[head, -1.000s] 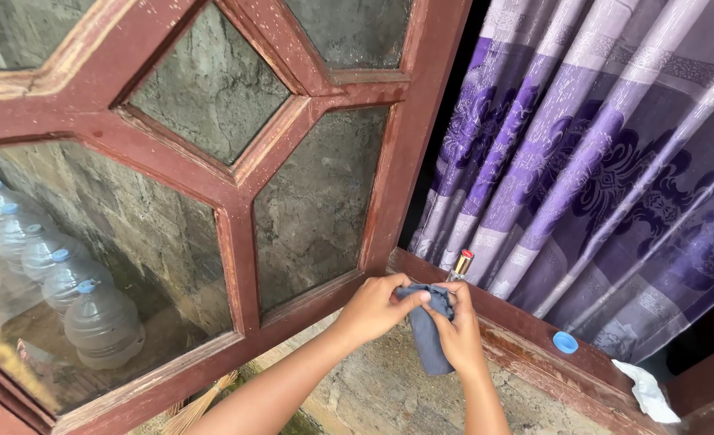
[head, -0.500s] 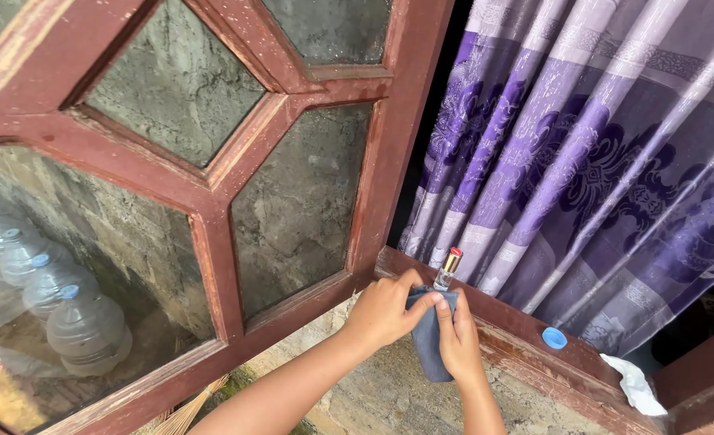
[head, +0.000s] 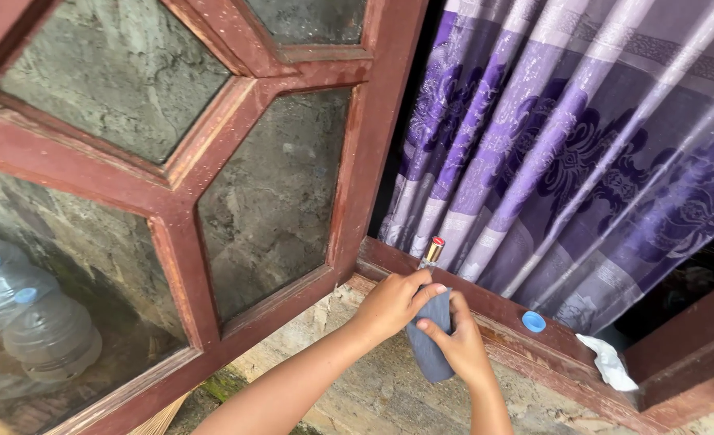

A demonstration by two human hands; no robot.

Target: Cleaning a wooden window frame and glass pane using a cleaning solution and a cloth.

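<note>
Both my hands hold a folded grey-blue cloth (head: 429, 346) just below the red-brown wooden window sill (head: 502, 318). My left hand (head: 391, 304) pinches its top edge from the left. My right hand (head: 461, 346) grips it from the right, fingers curled over the fabric, and the cloth's lower end hangs down between them. A small bottle with a red and gold cap (head: 432, 252) stands on the sill right above my hands.
An open red-brown window sash with glass panes (head: 268, 201) swings out at left, reflecting several large water bottles (head: 47, 334). A purple patterned curtain (head: 566, 145) fills the opening. A blue bottle cap (head: 534, 321) and a white crumpled cloth (head: 610, 364) lie on the sill at right.
The view has shifted right and down, so everything slid left in the picture. My hands stayed together on the cloth, folding it tighter against the sill.
</note>
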